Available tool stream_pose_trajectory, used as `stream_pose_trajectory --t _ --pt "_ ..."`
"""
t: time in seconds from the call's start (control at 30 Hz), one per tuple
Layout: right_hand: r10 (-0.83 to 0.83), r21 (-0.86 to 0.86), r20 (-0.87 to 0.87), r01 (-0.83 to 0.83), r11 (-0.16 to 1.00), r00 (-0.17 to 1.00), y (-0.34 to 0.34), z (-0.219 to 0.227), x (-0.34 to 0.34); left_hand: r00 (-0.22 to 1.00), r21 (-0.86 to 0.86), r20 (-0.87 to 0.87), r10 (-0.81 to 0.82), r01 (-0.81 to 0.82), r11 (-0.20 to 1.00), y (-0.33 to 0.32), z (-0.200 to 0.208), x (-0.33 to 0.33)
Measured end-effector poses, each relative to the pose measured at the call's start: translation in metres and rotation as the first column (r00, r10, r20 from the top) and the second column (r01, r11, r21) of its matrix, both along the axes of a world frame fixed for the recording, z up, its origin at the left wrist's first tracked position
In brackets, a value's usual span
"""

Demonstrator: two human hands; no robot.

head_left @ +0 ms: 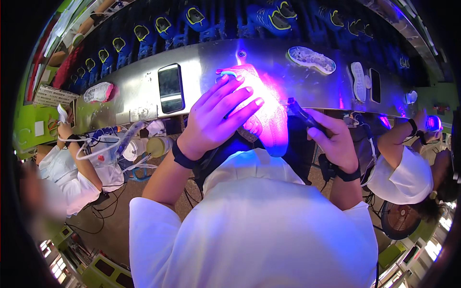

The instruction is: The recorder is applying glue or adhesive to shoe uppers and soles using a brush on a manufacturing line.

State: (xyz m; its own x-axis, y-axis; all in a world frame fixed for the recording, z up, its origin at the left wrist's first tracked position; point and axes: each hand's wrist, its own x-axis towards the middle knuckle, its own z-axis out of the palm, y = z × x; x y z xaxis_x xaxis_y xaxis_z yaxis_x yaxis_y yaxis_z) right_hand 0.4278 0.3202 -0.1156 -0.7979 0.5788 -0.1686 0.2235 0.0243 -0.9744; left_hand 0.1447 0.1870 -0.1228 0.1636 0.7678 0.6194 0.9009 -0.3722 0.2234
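A shoe (271, 127) is before me at the near edge of the metal bench, flooded with bright violet and pink light that washes out its surface. My left hand (218, 117) lies over the shoe's left side, fingers bent across it and gripping it. In my right hand (336, 139) is a slim black handheld tool (301, 113), pinched between thumb and fingers. Its tip points at the shoe's right side; whether they touch I cannot tell. The shoe's underside and part of its left side are hidden by my left hand.
On the metal bench (206, 57) lie a phone (171, 89), a pale shoe sole (312, 58) and another sole (357, 80) beside a second phone (375, 85). Blue shoes (196, 17) line the rack behind. Co-workers sit at left (81, 165) and right (401, 173); cables hang near the left one.
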Motion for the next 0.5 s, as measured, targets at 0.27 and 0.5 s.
stream_pose_trajectory --t 0.27,0.5 --pt "0.002 -0.045 -0.005 -0.002 0.999 1.0 0.001 -0.013 0.011 0.995 -0.07 0.081 0.061 -0.056 0.996 0.01 -0.008 0.008" --pt "-0.031 -0.246 -0.072 0.012 0.969 0.997 -0.001 -0.031 0.032 0.977 -0.199 0.185 0.107 -0.07 0.977 0.024 -0.02 0.025"
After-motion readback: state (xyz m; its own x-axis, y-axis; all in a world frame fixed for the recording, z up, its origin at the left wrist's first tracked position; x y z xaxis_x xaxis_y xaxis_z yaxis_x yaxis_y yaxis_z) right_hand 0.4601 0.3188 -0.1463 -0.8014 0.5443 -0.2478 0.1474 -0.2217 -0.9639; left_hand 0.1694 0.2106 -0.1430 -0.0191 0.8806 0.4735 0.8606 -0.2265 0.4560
